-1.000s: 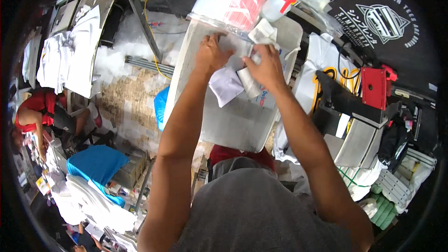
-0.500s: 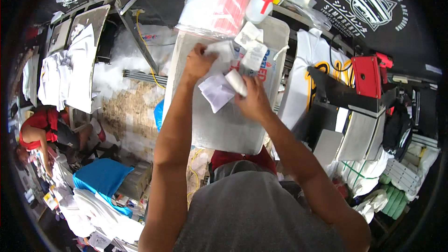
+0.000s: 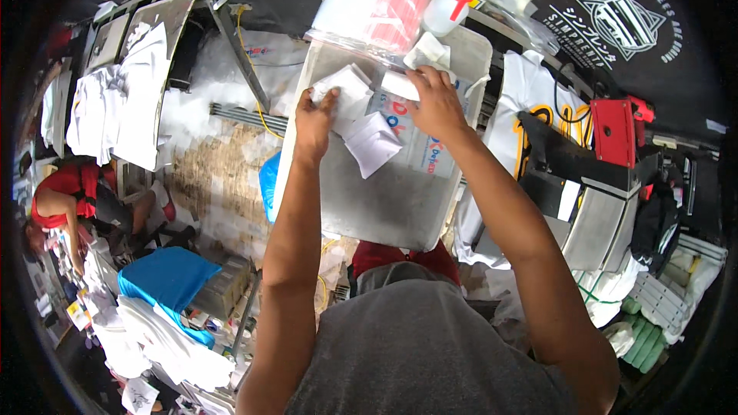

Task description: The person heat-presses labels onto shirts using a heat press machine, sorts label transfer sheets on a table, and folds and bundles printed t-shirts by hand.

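A small stack of thin white sheets (image 3: 347,91) is pinched at its near left edge by my left hand (image 3: 314,123), thumb and fingers closed on it. To the right, my right hand (image 3: 440,104) grips a white roll-like bundle (image 3: 400,86) between thumb and fingers, over printed plastic wrapping. Between my hands, nearer to me, lies a folded white square sheet (image 3: 372,143) with visible creases. Another white folded piece (image 3: 428,51) sits just beyond my right hand. All of this is on a grey rounded board (image 3: 361,207).
Clear and pink plastic bags (image 3: 396,11) and a white bottle with a red top (image 3: 447,11) stand at the board's far end. White shirts lie on a press at left (image 3: 127,104). A red machine (image 3: 615,132) stands right. A person in red (image 3: 65,192) bends at far left.
My right hand has carried the white bundle farther from me, onto the printed wrapping. My left hand has come slightly nearer, still at the white sheets. The whole view has shifted a little.
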The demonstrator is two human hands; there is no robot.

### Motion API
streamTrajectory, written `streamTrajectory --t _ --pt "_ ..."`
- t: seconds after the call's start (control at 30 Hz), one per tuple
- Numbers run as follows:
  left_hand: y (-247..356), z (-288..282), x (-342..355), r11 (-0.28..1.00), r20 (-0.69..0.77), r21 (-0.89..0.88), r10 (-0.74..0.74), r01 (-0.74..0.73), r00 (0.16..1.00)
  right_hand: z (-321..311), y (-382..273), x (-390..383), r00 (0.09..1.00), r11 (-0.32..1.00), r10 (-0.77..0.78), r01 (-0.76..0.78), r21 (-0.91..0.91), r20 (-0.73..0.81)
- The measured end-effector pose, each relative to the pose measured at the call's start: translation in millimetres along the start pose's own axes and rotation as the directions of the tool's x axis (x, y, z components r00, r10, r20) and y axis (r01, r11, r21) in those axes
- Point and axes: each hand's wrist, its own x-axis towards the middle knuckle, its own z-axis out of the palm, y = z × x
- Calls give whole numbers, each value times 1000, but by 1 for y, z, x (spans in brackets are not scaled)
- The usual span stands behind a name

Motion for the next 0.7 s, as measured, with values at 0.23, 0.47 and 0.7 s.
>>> streamTrajectory --t 0.23,0.47,0.7 --pt "-8 -4 -13 985 86 -164 -40 54 995 -4 -6 -7 1000 1000 1 -1 15 -22" --pt "1 5 -35 974 187 -168 -119 151 975 -4 -8 -14 1000 1000 22 -22 -6 -7" --pt "-10 2 -46 979 247 -76 -165 188 955 -7 0 7 994 994 -94 97 52 -46"
